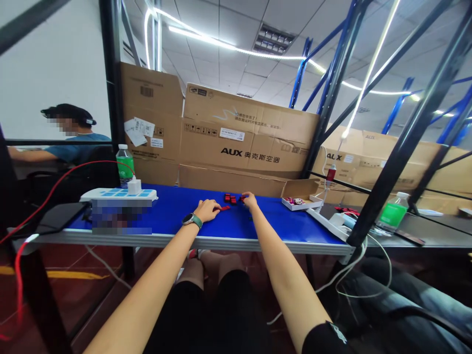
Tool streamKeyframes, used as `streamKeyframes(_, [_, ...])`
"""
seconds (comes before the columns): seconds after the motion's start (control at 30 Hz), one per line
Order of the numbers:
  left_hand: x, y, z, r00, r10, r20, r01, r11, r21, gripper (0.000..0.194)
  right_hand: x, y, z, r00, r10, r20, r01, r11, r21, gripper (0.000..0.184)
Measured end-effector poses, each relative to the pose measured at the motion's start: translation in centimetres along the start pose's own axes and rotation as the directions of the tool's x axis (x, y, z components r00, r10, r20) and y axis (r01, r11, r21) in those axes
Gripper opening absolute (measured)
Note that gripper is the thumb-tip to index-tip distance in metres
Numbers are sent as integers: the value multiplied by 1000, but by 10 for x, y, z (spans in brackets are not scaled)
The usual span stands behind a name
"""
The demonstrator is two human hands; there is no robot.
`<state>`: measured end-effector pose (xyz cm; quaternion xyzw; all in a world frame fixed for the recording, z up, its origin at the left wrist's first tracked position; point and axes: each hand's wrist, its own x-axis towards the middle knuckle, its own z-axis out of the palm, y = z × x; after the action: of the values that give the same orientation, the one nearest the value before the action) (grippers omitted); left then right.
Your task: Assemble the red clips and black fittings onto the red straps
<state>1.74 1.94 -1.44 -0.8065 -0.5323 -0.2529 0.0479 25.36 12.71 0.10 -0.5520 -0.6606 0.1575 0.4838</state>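
Note:
My left hand (207,209), with a watch on its wrist, rests on the blue table (173,216), fingers curled around a small red piece (225,208). My right hand (250,200) reaches further out and pinches another small red piece at its fingertips. A little cluster of red and dark pieces (230,198) lies on the table between and just beyond both hands.
A small open cardboard box (299,194) with bits inside sits right of my hands. A white power strip (118,194) and a green-labelled bottle (125,164) stand at the left. Large cardboard cartons (243,142) wall the back. Another person sits far left; a second bottle (394,212) is right.

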Motion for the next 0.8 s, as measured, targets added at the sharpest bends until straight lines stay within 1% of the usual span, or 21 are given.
streamKeyframes(0.07, [0,-1,1,1000,-5,-4,5,1000,-16,25,-1,2,-2,998,59,38,-57,997,-41,3])
streamKeyframes(0.13, [1,-1,1,1000,-12,-8,12,999,-30,25,-3,1,-5,993,100,60,-95,992,-83,13])
streamKeyframes(0.2, [1,-1,0,1000,-18,-13,17,999,-40,24,-3,-2,-7,991,108,78,-99,988,-115,20])
streamKeyframes(0.27, [0,-1,-1,1000,-11,-13,10,999,-45,24,-3,-5,-6,990,97,106,-83,988,-131,20])
streamKeyframes(0.33, [0,-1,-2,1000,16,-9,-16,998,-54,26,-3,-9,-4,988,72,137,-54,990,-131,16])
streamKeyframes(0.43, [-1,1,-2,994,106,14,-105,991,-80,30,-3,-12,-1,989,18,148,0,993,-121,7])
streamKeyframes(0.47, [-1,3,-2,989,147,22,-145,986,-86,31,-3,-12,-1,989,-2,145,19,992,-121,9])
streamKeyframes(0.5, [-1,4,-2,982,186,24,-183,979,-88,32,-4,-12,-4,991,-21,134,39,990,-132,15])
streamKeyframes(0.57, [-1,7,-3,974,226,-12,-226,971,-78,35,-5,-8,-15,995,-57,79,71,979,-191,28])
streamKeyframes(0.63, [-1,8,-5,976,199,-87,-205,977,-63,39,-7,-2,-33,996,-90,15,91,957,-275,34])
streamKeyframes(0.67, [-1,7,-5,979,169,-116,-177,982,-62,40,-9,2,-44,995,-104,6,101,947,-305,34])
streamKeyframes(0.7, [-1,5,-6,982,138,-132,-148,987,-67,41,-11,7,-56,992,-121,39,127,940,-316,32])
streamKeyframes(0.73, [-1,3,-7,985,109,-136,-120,990,-75,40,-14,12,-67,984,-141,106,168,935,-312,30])
streamKeyframes(0.77, [0,1,-7,988,87,-125,-98,992,-84,38,-17,18,-77,968,-165,189,216,931,-294,27])
streamKeyframes(0.8, [-1,-1,-7,991,71,-112,-82,992,-94,37,-21,24,-85,941,-202,270,273,928,-256,25])
